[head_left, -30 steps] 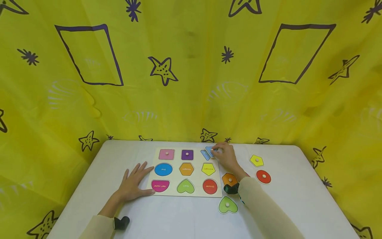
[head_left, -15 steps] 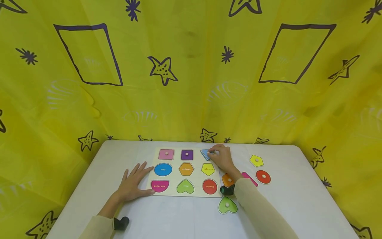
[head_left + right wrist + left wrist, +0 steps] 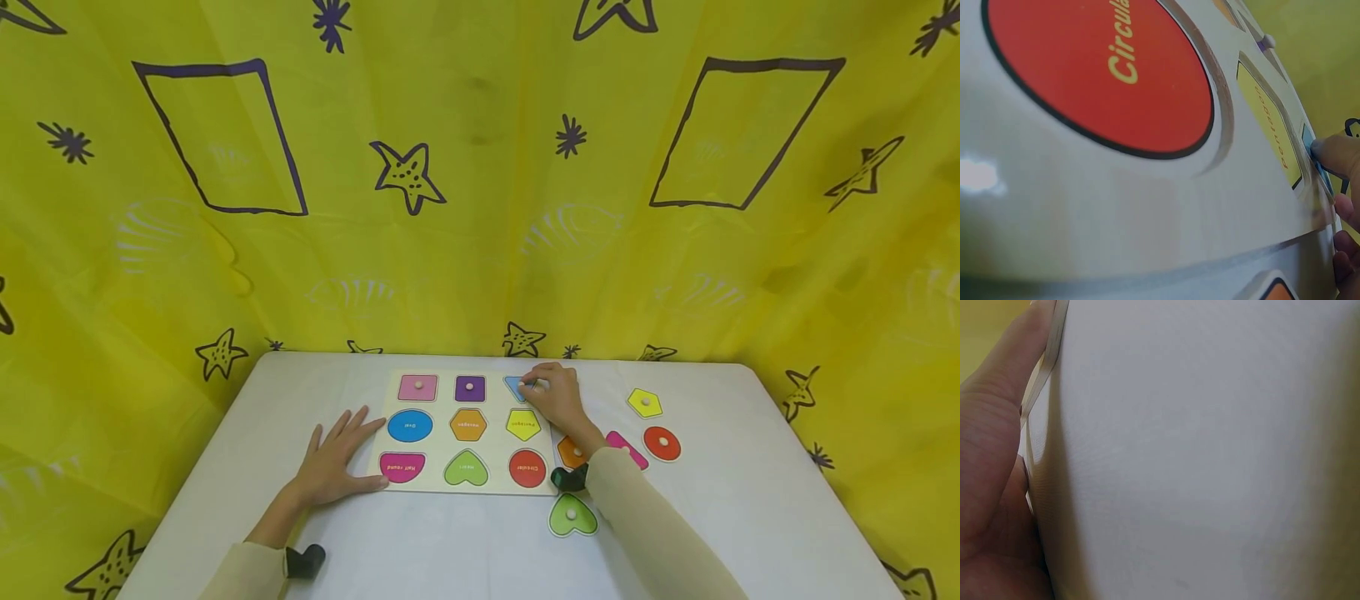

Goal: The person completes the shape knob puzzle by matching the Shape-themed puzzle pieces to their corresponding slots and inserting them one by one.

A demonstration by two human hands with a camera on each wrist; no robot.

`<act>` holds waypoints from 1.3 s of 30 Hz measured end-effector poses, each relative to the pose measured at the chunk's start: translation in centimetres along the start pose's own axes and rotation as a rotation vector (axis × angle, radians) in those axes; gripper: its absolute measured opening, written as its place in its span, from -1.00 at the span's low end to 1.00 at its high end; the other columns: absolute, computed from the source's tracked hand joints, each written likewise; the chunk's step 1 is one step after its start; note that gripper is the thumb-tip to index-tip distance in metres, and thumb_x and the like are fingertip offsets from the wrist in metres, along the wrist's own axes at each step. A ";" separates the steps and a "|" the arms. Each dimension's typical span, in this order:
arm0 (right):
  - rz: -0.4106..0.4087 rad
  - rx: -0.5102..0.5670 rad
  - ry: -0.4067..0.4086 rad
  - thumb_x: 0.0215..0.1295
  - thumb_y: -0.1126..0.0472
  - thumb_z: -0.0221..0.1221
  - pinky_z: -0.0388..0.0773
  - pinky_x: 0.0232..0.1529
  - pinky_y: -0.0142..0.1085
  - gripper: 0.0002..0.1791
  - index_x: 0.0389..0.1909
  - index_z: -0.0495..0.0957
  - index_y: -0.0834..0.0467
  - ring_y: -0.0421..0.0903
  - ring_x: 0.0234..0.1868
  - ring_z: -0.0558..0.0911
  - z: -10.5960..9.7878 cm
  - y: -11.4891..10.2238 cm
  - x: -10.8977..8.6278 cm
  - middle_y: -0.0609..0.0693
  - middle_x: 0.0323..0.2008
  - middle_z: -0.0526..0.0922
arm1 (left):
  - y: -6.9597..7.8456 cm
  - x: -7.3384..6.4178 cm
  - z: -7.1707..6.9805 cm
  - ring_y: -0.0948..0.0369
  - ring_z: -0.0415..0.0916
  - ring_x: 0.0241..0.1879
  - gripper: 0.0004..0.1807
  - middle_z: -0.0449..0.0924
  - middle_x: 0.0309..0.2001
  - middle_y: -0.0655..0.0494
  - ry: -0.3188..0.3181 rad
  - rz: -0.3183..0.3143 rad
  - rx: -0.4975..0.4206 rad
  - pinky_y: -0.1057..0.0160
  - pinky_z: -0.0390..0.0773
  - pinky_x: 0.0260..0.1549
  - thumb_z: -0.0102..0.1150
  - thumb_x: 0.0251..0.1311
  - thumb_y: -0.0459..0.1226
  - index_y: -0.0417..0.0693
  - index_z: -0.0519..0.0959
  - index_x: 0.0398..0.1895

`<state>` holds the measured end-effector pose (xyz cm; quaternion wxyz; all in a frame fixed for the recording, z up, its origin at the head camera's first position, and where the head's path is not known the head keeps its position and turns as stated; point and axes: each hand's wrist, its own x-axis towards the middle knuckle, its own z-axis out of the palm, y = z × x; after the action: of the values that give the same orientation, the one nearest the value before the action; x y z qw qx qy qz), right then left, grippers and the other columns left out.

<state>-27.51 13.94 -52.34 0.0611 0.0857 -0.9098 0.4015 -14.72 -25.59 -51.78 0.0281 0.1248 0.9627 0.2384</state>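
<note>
A white puzzle board (image 3: 438,442) lies on the table with coloured, labelled shapes. My left hand (image 3: 330,467) rests at its left edge, fingers spread, thumb on the near left corner; the left wrist view shows the thumb at the board's rim. With fingertips, my right hand (image 3: 558,402) pinches the knob of a blue triangle piece (image 3: 513,385) at the far right recess. That piece lies on the board, partly hidden by the fingers; whether it is fully seated I cannot tell. A pink rectangle piece (image 3: 408,389) and a purple square piece (image 3: 470,395) sit in the same row.
Right of the board lie an orange hexagon piece (image 3: 567,452), a magenta piece (image 3: 628,450) partly under the sleeve, a yellow pentagon piece (image 3: 643,410) and a red circle piece (image 3: 662,452). A green heart piece (image 3: 572,525) is nearer. A yellow curtain (image 3: 480,250) hangs behind the table.
My right hand has moved slightly left and lowered the blue triangle piece from beside its recess onto it. The magenta piece has come into view beside the sleeve. My left hand stays still.
</note>
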 end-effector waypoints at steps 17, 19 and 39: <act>-0.014 -0.016 0.001 0.25 0.15 0.43 0.28 0.24 0.10 -0.81 -0.20 0.81 0.16 0.23 0.21 0.42 0.1 0.1 -0.1 0.18 0.10 0.65 | 0.2 0.0 -0.1 -0.28 -0.15 0.57 0.05 0.09 0.60 -0.18 -0.001 -0.005 0.001 -0.52 -0.38 0.39 0.47 -0.04 0.25 0.14 0.33 0.55; -0.009 -0.016 -0.002 0.26 0.13 0.42 0.28 0.24 0.09 -0.81 -0.19 0.81 0.16 0.22 0.22 0.42 0.1 0.1 -0.1 0.18 0.11 0.65 | 0.2 0.0 -0.1 -0.29 -0.14 0.57 0.05 0.09 0.60 -0.18 0.000 -0.003 -0.004 -0.52 -0.38 0.39 0.47 -0.04 0.24 0.14 0.33 0.55; -0.043 0.003 -0.139 0.37 0.09 0.35 0.23 0.40 0.18 -0.69 0.05 0.72 0.12 0.19 0.30 0.40 -1.9 -0.4 -0.2 0.12 0.19 0.62 | 0.1 0.0 -0.1 -0.28 -0.16 0.58 0.04 0.07 0.61 -0.17 -0.007 0.000 -0.014 -0.53 -0.40 0.38 0.47 -0.02 0.24 0.15 0.32 0.55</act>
<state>-27.16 15.16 -50.81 0.0063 0.1327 -0.9092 0.3945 -14.66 -25.55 -51.61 0.0323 0.1255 0.9609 0.2446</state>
